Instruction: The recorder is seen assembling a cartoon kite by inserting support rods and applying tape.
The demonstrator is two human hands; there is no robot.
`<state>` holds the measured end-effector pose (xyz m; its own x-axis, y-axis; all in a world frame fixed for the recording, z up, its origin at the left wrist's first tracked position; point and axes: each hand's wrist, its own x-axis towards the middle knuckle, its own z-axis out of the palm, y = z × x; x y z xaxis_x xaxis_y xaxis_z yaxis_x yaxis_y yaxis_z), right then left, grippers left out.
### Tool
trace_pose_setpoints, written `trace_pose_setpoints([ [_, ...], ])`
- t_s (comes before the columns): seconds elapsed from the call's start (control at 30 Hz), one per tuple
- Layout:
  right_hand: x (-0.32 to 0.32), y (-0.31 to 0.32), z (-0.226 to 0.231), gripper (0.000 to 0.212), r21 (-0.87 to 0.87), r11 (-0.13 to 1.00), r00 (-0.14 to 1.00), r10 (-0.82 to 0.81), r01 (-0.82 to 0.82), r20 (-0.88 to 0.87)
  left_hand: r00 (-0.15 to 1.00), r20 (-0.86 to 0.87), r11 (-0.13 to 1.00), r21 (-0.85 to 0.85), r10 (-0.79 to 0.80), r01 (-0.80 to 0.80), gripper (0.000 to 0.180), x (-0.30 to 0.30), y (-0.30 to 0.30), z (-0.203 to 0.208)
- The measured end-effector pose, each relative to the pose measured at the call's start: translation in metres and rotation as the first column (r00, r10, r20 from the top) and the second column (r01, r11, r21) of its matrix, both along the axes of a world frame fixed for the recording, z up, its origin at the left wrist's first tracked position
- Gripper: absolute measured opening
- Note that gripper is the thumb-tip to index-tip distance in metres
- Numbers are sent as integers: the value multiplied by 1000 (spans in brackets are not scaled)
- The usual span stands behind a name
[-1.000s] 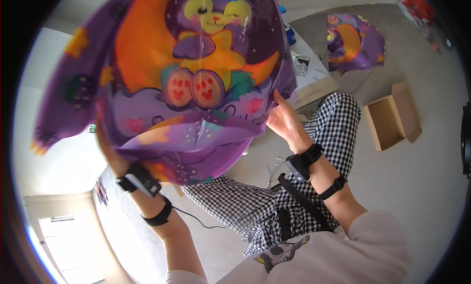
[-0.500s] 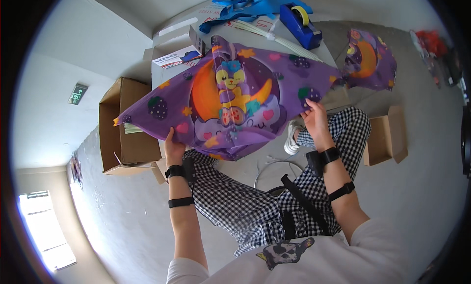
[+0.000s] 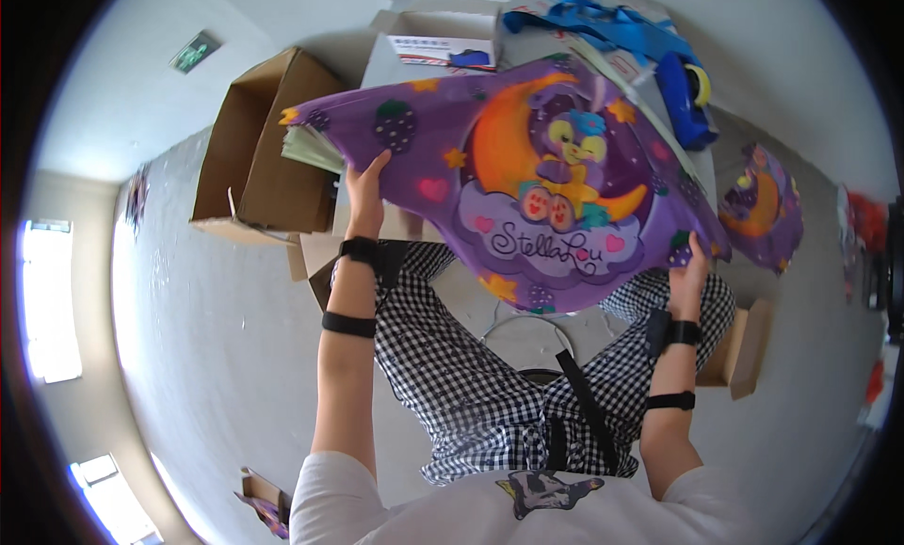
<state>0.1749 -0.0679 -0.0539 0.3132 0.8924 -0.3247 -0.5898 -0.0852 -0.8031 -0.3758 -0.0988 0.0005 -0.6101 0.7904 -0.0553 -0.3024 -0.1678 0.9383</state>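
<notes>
A purple kite is spread out in front of me, printed with a cartoon animal on an orange moon, berries, stars and hearts. My left hand pinches its near edge toward the left, thumb on top. Farther right, my right hand grips the near edge beside a printed berry. The fingers of both hands are partly hidden under the sheet. Pale thin sticks show beneath the kite's left tip. A second printed purple piece hangs past the right tip.
Behind the kite, a table bears an open white box, blue straps and a blue tape dispenser. An open cardboard box stands at the left. Another carton lies on the floor by my right knee.
The kite is pulled flatter, its folded lower edge now opened out. Both hands have moved farther apart, and the head view has shifted, so the table things appear farther right.
</notes>
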Motion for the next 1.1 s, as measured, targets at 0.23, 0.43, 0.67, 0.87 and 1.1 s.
trace_pose_setpoints([
  [0.23,-11,-7,6,26,-74,996,996,52,-46,73,754,-657,993,-87,0,-75,42,-15,20,36],
  [0.43,-19,-16,4,27,-59,997,998,50,-51,-27,727,-686,986,140,32,89,43,-17,63,65],
  [0.67,-45,-14,1,24,-128,979,986,152,-160,-72,622,-783,842,-337,-2,-421,44,-107,11,-44],
  [0.87,-45,-8,25,22,-120,983,986,127,-140,-108,911,-383,842,-533,-153,-83,38,-73,-21,-47],
  [1.1,-30,18,24,22,-25,994,993,104,-105,-60,925,-324,855,-519,-198,1,31,-63,-18,-45],
])
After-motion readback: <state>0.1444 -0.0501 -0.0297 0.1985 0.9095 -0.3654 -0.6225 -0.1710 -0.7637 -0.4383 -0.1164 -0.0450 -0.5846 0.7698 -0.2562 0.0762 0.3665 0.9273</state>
